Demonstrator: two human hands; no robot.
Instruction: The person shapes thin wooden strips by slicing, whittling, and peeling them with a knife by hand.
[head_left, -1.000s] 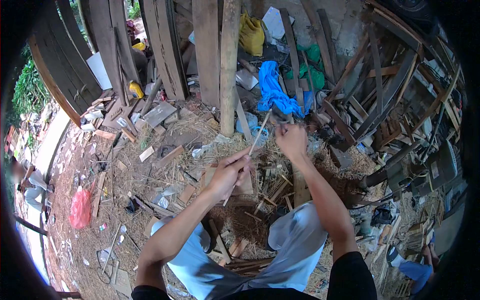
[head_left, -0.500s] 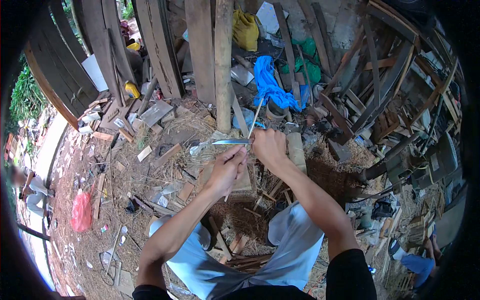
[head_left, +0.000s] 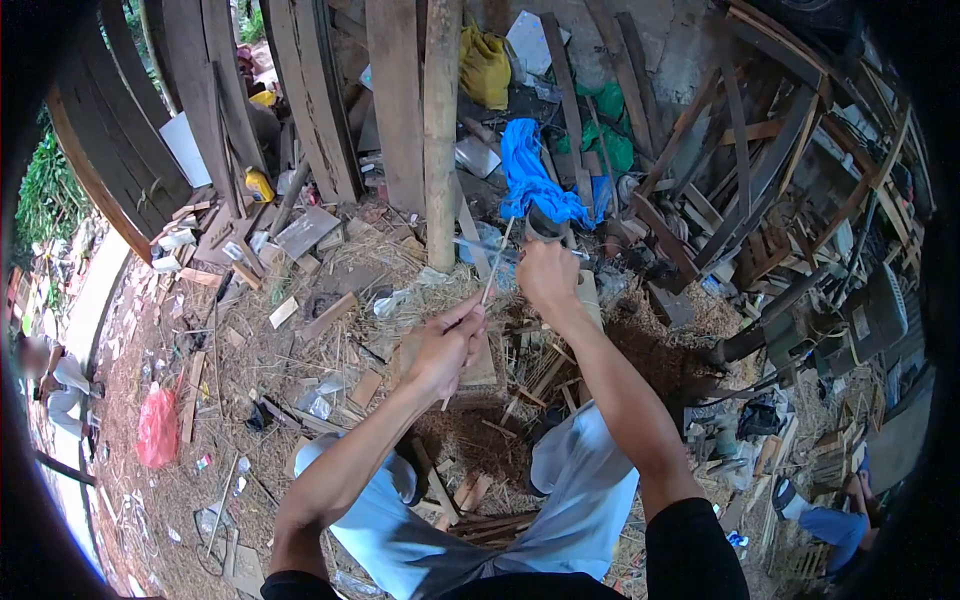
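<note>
My left hand (head_left: 448, 350) is closed around a thin wooden stick (head_left: 499, 260), which slants up and away, its lower end showing below the fist. My right hand (head_left: 548, 275) grips a knife whose handle is mostly hidden in the fingers. The knife blade (head_left: 478, 243), blurred by motion, points left across the upper part of the stick. Whether blade and stick touch, I cannot tell. Beneath my left hand is a wooden block (head_left: 482, 372) on the ground, between my knees.
A wooden post (head_left: 440, 140) rises ahead. Blue cloth or plastic (head_left: 535, 180) lies beyond my right hand, with stacked boards (head_left: 760, 170) to the right. Wood scraps and straw cover the ground. A red plastic bag (head_left: 158, 428) lies left. Other people sit at far left (head_left: 68, 385) and lower right (head_left: 838, 525).
My right hand and the knife have moved forward along the stick, away from my left hand. The left hand keeps its hold, slightly lower.
</note>
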